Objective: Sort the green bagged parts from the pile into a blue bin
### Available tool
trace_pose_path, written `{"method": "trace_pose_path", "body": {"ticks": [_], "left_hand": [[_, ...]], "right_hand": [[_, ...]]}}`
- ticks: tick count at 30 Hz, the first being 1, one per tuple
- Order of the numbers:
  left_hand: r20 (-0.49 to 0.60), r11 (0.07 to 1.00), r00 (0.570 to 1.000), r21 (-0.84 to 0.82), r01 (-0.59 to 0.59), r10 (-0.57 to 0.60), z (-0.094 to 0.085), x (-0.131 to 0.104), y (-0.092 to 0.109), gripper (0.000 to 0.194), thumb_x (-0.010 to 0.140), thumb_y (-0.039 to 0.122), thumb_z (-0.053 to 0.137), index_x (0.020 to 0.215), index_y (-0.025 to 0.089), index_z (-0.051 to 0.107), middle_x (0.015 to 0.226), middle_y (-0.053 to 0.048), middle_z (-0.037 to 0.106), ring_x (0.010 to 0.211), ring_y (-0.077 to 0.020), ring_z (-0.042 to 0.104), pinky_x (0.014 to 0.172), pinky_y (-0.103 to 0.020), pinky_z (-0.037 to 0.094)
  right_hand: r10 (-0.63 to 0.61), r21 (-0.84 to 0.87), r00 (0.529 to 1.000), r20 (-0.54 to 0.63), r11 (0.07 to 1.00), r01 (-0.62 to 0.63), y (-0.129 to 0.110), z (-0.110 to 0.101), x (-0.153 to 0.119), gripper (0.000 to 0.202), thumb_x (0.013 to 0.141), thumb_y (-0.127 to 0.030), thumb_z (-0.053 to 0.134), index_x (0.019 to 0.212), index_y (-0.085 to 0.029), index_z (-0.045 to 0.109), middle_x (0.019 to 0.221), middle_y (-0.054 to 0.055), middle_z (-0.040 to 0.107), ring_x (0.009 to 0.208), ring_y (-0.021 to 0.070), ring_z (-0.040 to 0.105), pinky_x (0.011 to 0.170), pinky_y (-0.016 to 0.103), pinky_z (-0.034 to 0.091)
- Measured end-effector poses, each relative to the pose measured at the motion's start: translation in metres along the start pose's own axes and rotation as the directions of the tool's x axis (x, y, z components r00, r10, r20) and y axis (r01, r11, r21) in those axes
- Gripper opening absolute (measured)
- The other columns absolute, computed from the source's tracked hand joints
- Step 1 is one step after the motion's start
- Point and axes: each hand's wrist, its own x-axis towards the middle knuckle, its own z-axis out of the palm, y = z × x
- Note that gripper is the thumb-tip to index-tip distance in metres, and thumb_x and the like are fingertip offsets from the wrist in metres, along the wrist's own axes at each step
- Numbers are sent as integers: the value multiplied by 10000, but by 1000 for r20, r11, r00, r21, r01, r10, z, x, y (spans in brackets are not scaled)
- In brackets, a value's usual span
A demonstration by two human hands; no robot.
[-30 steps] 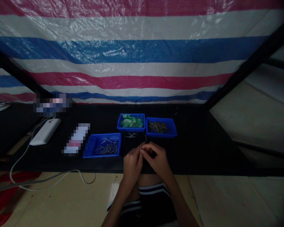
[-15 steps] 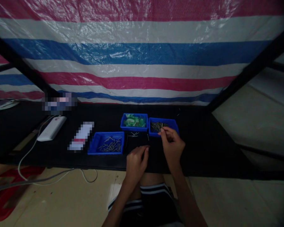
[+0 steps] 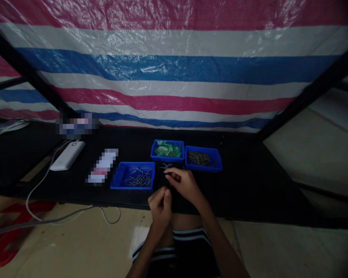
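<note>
My left hand point(image 3: 160, 204) is closed, thumb against the curled fingers, at the table's front edge; anything inside it is hidden. Just above and to the right, my right hand point(image 3: 185, 185) pinches thumb and forefinger together, and what lies between them is too small and dark to make out. Left of both hands stands a blue bin point(image 3: 133, 188) with thin silvery metal pins point(image 3: 140, 180) in it. Several loose pins point(image 3: 166, 166) lie on the table beyond my right fingertips. A second blue bin point(image 3: 211, 168), to the right, holds darker, brassy thin metal pieces point(image 3: 198, 157).
A third blue bin point(image 3: 166, 159) with green plastic packets point(image 3: 166, 149) stands at the back. Further left on the black table point(image 3: 249, 181) are a blurred-out card-like item point(image 3: 103, 166) and a white power bank point(image 3: 68, 155) with a cable. A striped plastic sheet point(image 3: 174, 69) hangs behind.
My right hand has left the right-hand bin and come left, close to my left hand. The left hand stays closed, slightly lower. The whole view has shifted a little.
</note>
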Motion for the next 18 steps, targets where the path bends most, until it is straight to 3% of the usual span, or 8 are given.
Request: {"method": "trace_pose_path", "body": {"ticks": [2,5,10,15,18], "left_hand": [[-22,999,1000,-34,13,-14,-2,-1,-1,499,1073,347,435,591,219,398,525,47,383,474,-102,379,493,-253,314],[2,999,999,-33,-43,43,-1,0,2,482,1064,335,448,598,214,420,547,37,406,503,-108,401,511,-261,324],[51,997,996,-19,-76,76,3,3,4,445,1052,296,473,617,211,432,570,36,424,526,-107,417,525,-257,334],[67,998,997,-39,41,-39,3,6,4,441,1068,337,457,649,204,482,588,34,471,544,-103,458,543,-226,368],[120,985,982,-67,157,-148,5,12,5,268,1072,351,473,926,197,636,684,33,590,574,-104,534,564,-205,410]], "right_hand": [[-14,-50,994,109,999,20,1,9,3,238,946,-210,690,1141,-301,793,735,-41,709,619,118,622,594,215,431],[-43,-160,988,148,985,67,-1,16,7,269,949,-189,689,1167,-320,775,836,-16,748,700,141,659,631,236,420],[-65,-271,975,212,955,122,-7,14,5,123,950,-192,701,1044,-268,722,776,-30,683,653,129,594,588,238,340],[-32,-213,988,150,975,64,-5,-1,-9,74,947,-163,663,977,-229,648,855,-12,664,717,135,600,643,240,393],[18,-98,999,37,995,-14,1,-9,-21,73,932,-150,632,956,-218,637,865,-3,678,705,133,606,657,240,443]]}}
